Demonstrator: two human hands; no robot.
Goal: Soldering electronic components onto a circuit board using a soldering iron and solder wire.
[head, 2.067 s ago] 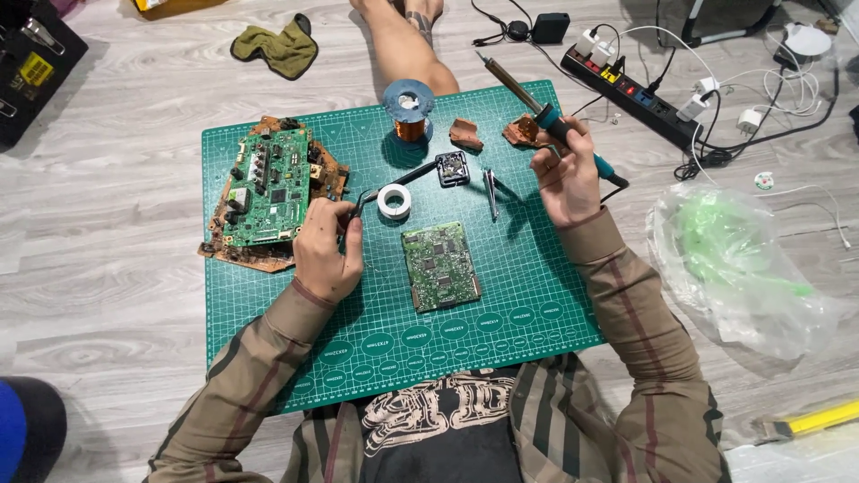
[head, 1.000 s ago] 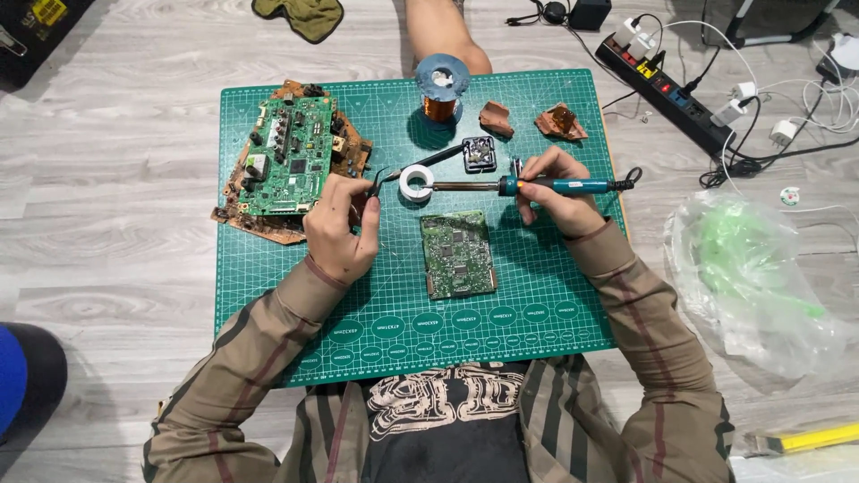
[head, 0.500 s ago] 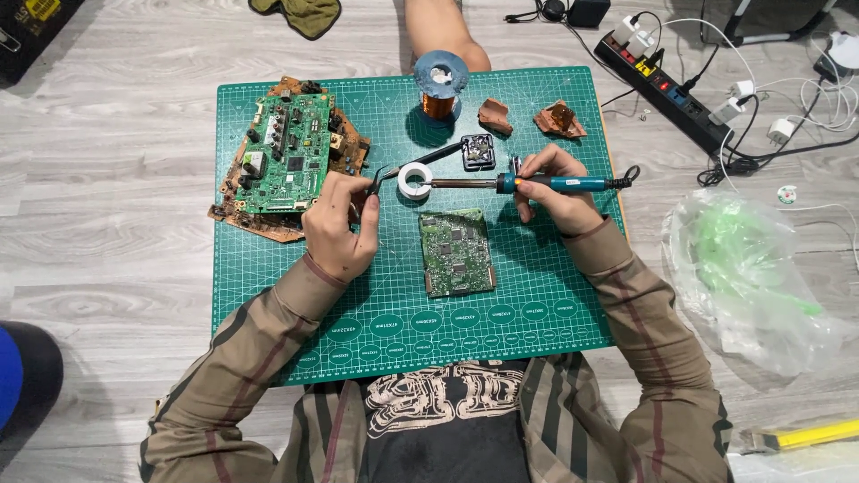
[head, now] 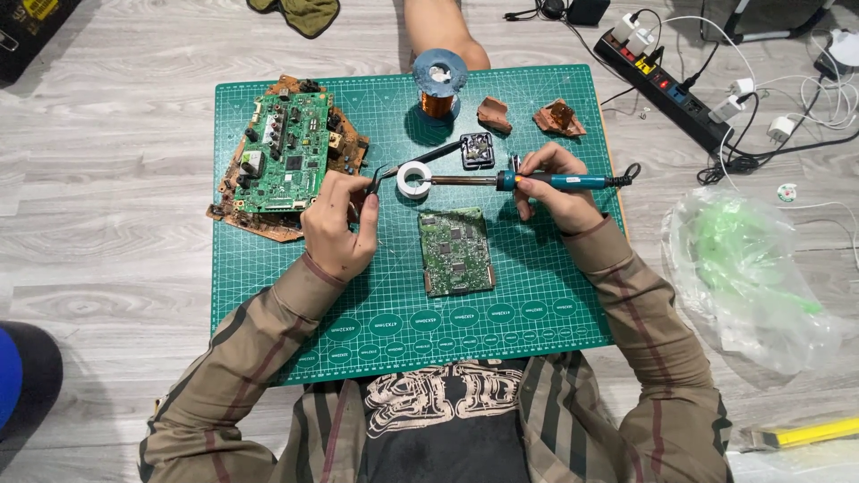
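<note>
My right hand point(head: 550, 188) grips a blue-handled soldering iron point(head: 537, 182), held level, its tip pointing left into a small white round tin point(head: 413, 179). My left hand point(head: 340, 224) holds black tweezers point(head: 398, 170) whose tips rest beside that tin. A small green circuit board point(head: 455, 250) lies on the green cutting mat point(head: 268, 304) between my hands. A small black square component point(head: 477, 150) sits just behind the iron.
A larger green circuit board point(head: 288, 152) lies on brown boards at the mat's left. A copper wire spool point(head: 438, 85) and two brown fragments point(head: 559, 117) sit at the back. A power strip point(head: 671, 85) with cables is right, a clear plastic bag point(head: 752, 268) below it.
My right hand brought the soldering iron down from a raised, tilted hold to level, with its tip at the white tin. In the last second both hands have stayed almost still.
</note>
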